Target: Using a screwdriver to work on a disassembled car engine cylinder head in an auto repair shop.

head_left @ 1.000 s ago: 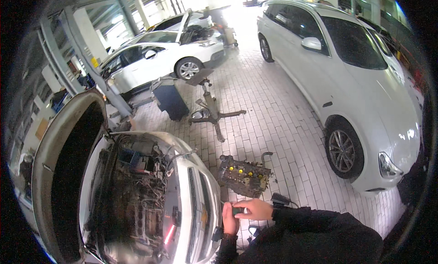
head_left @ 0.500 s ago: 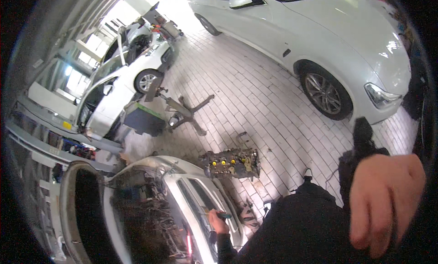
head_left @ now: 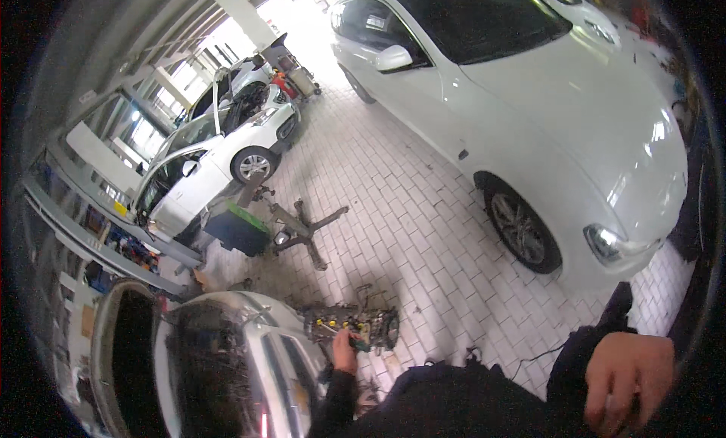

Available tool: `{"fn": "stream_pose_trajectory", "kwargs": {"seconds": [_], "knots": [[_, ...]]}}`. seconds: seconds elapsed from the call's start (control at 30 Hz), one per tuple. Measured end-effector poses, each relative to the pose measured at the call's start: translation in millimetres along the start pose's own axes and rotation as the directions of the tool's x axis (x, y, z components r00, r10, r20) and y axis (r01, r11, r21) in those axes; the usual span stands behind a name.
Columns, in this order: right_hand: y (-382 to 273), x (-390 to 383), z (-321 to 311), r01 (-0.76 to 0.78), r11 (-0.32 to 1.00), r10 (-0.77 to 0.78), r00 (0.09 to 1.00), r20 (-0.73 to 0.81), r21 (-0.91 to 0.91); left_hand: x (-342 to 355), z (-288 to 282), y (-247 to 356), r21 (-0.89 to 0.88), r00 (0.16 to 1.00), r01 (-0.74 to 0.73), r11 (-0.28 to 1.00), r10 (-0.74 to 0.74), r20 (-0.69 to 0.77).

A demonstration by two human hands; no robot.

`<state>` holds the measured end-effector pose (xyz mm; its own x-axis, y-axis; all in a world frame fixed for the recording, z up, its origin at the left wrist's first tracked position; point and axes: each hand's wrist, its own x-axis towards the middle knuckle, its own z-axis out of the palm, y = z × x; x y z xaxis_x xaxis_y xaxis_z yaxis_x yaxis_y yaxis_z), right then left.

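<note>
My left hand (head_left: 345, 353) is closed around a screwdriver (head_left: 363, 346) with a dark green handle; its thin shaft points up and left over the engine. The engine (head_left: 382, 326), dark and greasy with a row of yellow round parts on top, lies ahead of my body. Whether the tip touches it I cannot tell. Large at the lower right, my right hand (head_left: 629, 379) has its fingers curled downward. A narrow black shape (head_left: 616, 308) sticks up beside it; what the fingers hold, if anything, is hidden.
A white car (head_left: 560, 113) stands at the right, its front wheel (head_left: 522, 225) close by. At lower left is a silver car (head_left: 276, 347). A legged metal stand (head_left: 306, 232) and a dark green-topped box (head_left: 236, 228) stand on the tiled floor. Farther back is another white car (head_left: 204, 166).
My left hand has moved with the screwdriver from beside the silver car to the engine. The view has shifted, and my right hand sits lower in it.
</note>
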<state>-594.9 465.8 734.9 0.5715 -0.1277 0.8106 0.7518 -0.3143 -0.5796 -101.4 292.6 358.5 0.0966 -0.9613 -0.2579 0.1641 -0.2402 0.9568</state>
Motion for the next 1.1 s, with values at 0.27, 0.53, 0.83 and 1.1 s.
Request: {"fn": "stream_pose_trajectory", "kwargs": {"seconds": [0.27, 0.53, 0.83, 1.1], "knots": [[73, -86, -29, 0.328, 0.905, -0.422, 0.635, -0.647, -0.269, 66, 86, 10, 0.027, 0.997, 0.059, 0.998, -0.06, 0.051], [113, 20, -141, 0.52, 0.84, -0.339, 0.728, -0.595, 0.158, 134, 175, 14, -0.006, 0.986, 0.079, 0.997, -0.078, 0.148], [165, 106, -298, 0.594, 0.792, -0.522, 0.777, -0.352, 0.139, 264, 199, -26, -0.314, 0.999, 0.038, 0.949, -0.03, 0.03], [227, 159, -408, 0.604, 0.764, -0.563, 0.796, -0.222, 0.226, 326, 185, -4, -0.081, 0.968, 0.056, 0.995, -0.074, -0.241]]}}
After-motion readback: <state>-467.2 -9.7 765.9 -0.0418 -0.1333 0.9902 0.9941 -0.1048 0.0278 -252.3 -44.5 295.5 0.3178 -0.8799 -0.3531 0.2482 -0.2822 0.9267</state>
